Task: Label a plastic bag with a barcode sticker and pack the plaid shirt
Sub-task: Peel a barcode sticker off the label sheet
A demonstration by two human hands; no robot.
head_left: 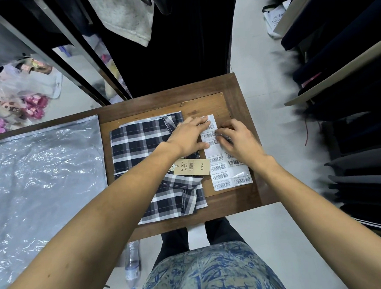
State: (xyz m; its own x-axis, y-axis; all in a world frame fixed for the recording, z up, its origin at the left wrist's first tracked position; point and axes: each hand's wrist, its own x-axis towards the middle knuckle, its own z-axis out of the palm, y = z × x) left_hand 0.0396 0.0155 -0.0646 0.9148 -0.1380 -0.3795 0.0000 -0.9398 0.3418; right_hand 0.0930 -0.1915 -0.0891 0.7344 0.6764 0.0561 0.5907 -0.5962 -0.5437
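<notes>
Water bottle: a clear bottle (132, 267) lies on the floor by the person's legs, out of the work.
Plaid shirt: the folded plaid shirt (142, 150) lies on the wooden table (237, 95), its price tag (191, 167) lying on top; not yet packed.
Plastic bag: the clear plastic bag (45, 171) lies flat on the left part of the table, just beside the shirt, with no label on it that I can see.
Sticker sheet: the barcode sticker sheet (227, 171) lies just right of the shirt, some stickers already gone from its upper part.
Left hand: the left hand (188, 137) lies with fingers straight, pressing flat on the sheet's far end and holding nothing — it pins the sheet down.
Right hand: the right hand (237, 138) has its fingers curled onto the sheet's right edge, seemingly picking at one sticker; whether a corner is already pinched I cannot tell.
Step in hand: judged as peeling one barcode sticker.
Doing it well: keep the sheet pinned, lift one corner with a nail, peel low and slow so the sticker stays flat — then carry it by the edge to the bag without touching the adhesive to the shirt.
Far: dark clothes hang beyond the table.
</notes>
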